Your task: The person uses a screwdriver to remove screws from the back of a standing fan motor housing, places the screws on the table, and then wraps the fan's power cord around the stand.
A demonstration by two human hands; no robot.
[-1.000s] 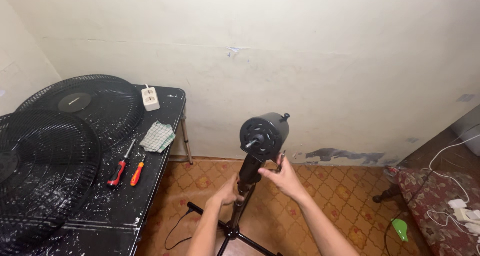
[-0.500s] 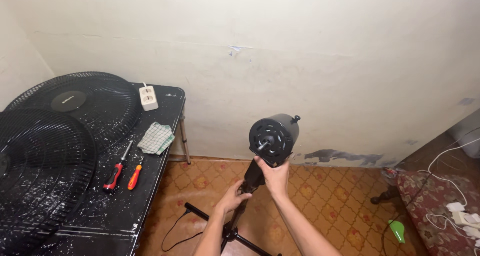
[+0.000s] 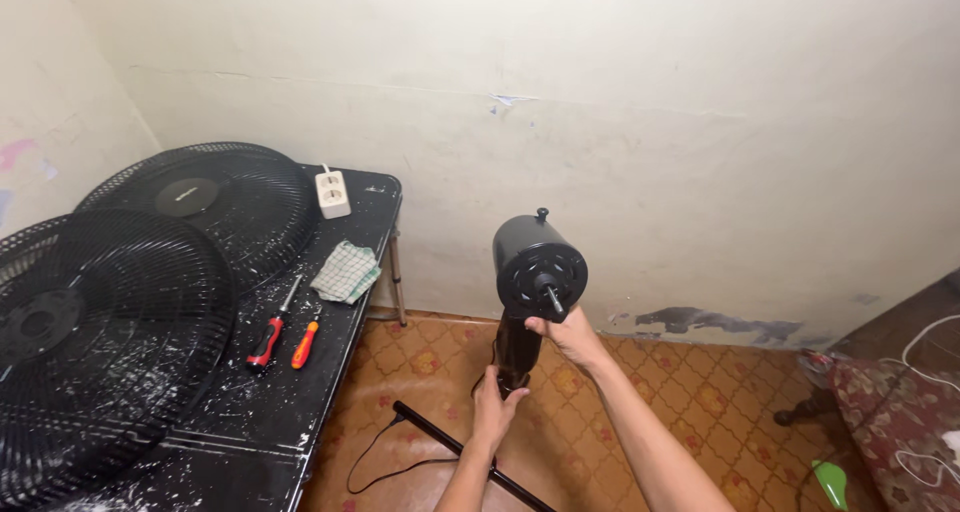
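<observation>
Black fan motor [image 3: 538, 262] cupped from below by right hand [image 3: 570, 334]; left hand [image 3: 495, 407] grip clamped on its neck [image 3: 517, 350].

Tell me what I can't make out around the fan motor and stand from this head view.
- Stand base: cut off by the bottom edge, partly behind the left hand.
- Neck below the motor housing: covered by the right hand.
- Front grille: cropped at the left edge.

You have turned the fan motor head [image 3: 540, 267] to face you, and your right hand [image 3: 572, 337] moved directly under it.
</observation>
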